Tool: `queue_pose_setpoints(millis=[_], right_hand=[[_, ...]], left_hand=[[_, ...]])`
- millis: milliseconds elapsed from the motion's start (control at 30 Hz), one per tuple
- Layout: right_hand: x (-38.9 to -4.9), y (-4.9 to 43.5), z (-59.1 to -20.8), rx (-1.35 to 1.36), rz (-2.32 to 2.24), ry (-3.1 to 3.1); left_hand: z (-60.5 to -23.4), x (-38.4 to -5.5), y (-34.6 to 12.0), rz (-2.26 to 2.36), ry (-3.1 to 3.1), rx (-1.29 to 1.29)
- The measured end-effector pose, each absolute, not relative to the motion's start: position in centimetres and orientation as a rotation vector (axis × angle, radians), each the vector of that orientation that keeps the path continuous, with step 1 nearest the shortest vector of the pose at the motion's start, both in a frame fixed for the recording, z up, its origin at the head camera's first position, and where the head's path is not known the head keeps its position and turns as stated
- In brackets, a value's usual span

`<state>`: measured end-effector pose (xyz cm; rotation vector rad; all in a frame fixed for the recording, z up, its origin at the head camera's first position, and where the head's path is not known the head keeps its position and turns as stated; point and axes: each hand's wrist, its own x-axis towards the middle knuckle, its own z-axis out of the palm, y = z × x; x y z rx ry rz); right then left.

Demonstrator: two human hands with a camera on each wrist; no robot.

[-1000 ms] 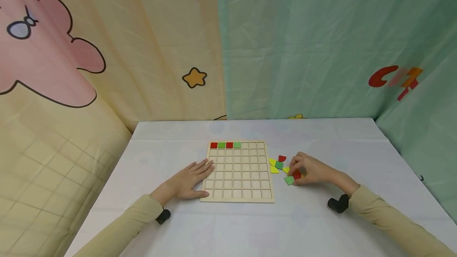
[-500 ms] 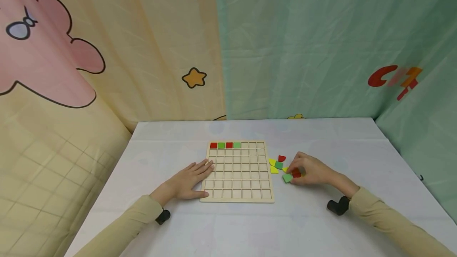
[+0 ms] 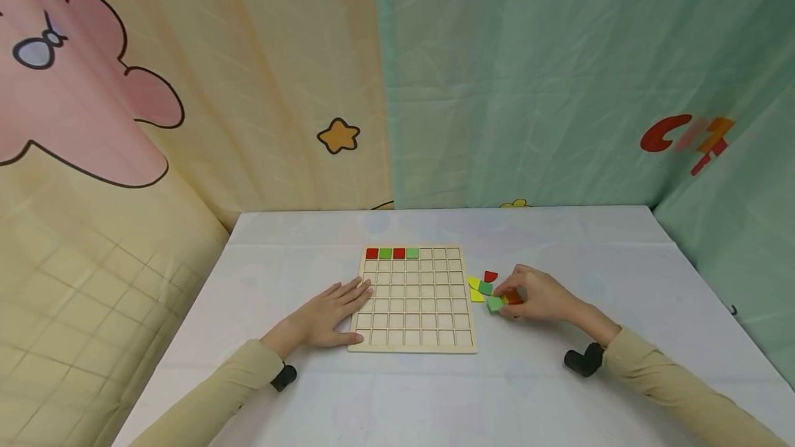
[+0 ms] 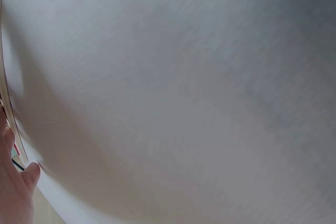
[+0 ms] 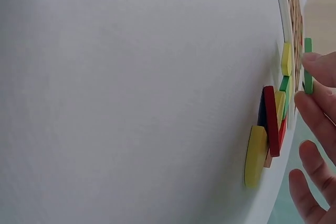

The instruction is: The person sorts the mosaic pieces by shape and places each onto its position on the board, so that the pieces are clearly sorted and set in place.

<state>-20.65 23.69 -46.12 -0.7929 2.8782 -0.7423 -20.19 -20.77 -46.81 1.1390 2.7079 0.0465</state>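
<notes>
My right hand (image 3: 539, 295) pinches a light green square tile (image 3: 495, 304) between thumb and fingers. In the right wrist view this green tile (image 5: 308, 45) stands on edge, raised off the table. Below and behind that hand are a red tile (image 5: 271, 121) and a yellow tile (image 5: 255, 156). My left hand (image 3: 332, 312) lies with fingers spread on the left edge of a wooden grid board (image 3: 413, 348). Red and green squares, with a red tile (image 3: 372, 254) first, fill the left part of the board's top row. Only part of the left hand (image 4: 16, 192) shows in its wrist view.
Between board and right hand lie yellow pieces, one a yellow tile (image 3: 477, 296), a green tile (image 3: 486, 288) and a red rounded piece (image 3: 491, 276). A white cloth covers the table (image 3: 404, 399). Patterned curtains (image 3: 528, 88) hang behind it.
The green tile in my right hand has moved a little left, toward the board, and lifted off the table. More of the red tile behind it shows. My left hand stays put.
</notes>
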Motion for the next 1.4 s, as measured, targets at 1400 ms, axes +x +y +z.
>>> queue_pose_setpoints(millis=[1400], right_hand=[[-22.7,18.3,-45.9,-0.880,-0.792,2.951]], left_hand=[[-46.7,-20.2,-20.8,0.026,2.703,1.150]])
